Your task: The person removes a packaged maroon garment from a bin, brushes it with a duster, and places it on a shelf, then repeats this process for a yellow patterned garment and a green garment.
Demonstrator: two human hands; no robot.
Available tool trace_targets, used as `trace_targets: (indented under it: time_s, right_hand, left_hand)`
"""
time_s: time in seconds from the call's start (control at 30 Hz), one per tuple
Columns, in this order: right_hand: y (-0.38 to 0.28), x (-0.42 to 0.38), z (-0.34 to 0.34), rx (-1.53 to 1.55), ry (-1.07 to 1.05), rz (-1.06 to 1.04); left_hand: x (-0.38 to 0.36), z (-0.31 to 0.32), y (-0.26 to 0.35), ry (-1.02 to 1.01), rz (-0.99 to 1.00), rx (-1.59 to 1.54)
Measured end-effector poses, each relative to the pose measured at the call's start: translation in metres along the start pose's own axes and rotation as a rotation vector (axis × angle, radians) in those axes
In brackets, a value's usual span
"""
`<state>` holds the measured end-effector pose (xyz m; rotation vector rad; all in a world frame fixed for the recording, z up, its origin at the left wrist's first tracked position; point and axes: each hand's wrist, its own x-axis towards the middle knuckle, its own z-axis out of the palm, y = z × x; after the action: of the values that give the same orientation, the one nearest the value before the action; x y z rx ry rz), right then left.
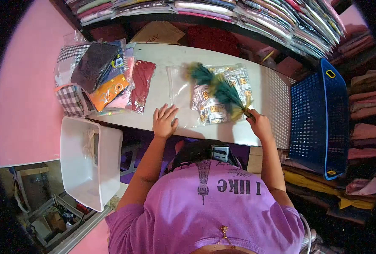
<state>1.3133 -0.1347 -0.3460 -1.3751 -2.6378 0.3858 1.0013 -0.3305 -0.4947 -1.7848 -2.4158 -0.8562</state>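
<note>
My right hand [259, 123] is wrapped round the handle of a feather duster [226, 91] with green and yellow plumes. The plumes lie across a patterned folded garment [215, 111] in a clear plastic bag [179, 86] on the white table. Some of the garment is hidden under the duster. My left hand [165, 120] rests flat near the table's front edge, fingers spread, just left of the bag. It holds nothing.
Bagged garments [101, 76] are heaped on the table's left, beside a dark red bagged garment [143, 82]. A white bin [82, 165] stands front left. A blue basket [317, 122] stands at right. Shelves [205, 17] of packed clothes run along the back.
</note>
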Motion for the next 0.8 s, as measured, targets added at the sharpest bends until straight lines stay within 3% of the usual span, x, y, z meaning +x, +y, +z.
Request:
trace_targets:
  time_s: [0.1, 0.13, 0.2, 0.27, 0.33, 0.43, 0.5, 0.6, 0.73, 0.8]
  right_hand:
    - [0.021, 0.0, 0.003, -0.23, 0.041, 0.306]
    - [0.038, 0.0, 0.01, -0.182, 0.199, 0.259]
    - [0.03, 0.0, -0.001, -0.156, 0.204, 0.287]
    - [0.008, -0.007, -0.008, -0.107, 0.097, 0.301]
    - [0.006, -0.019, -0.002, 0.072, 0.084, 0.026]
    - [0.019, -0.024, 0.01, 0.01, 0.001, 0.077]
    - [0.029, -0.02, 0.019, -0.081, 0.137, 0.368]
    - [0.02, -0.021, 0.011, -0.061, 0.126, 0.439]
    - [0.015, -0.049, 0.017, 0.089, 0.068, 0.003]
    - [0.039, -0.053, 0.033, 0.1, 0.032, 0.026]
  left_hand:
    - [0.0, 0.001, 0.001, 0.002, -0.003, 0.012]
    - [-0.001, 0.002, 0.0, -0.001, 0.001, 0.011]
    - [-0.001, 0.003, 0.0, 0.005, 0.001, 0.018]
    - [-0.001, 0.002, -0.001, -0.002, 0.003, 0.021]
    - [0.0, 0.002, 0.0, -0.013, 0.012, 0.017]
    - [0.0, 0.002, 0.0, -0.019, 0.001, 0.028]
    - [-0.001, 0.001, 0.001, -0.026, 0.004, 0.034]
    - [0.001, 0.001, 0.001, -0.027, 0.005, 0.049]
    - [0.0, 0.002, 0.002, -0.021, 0.003, 0.036]
    - [0.001, 0.001, 0.002, -0.023, 0.008, 0.039]
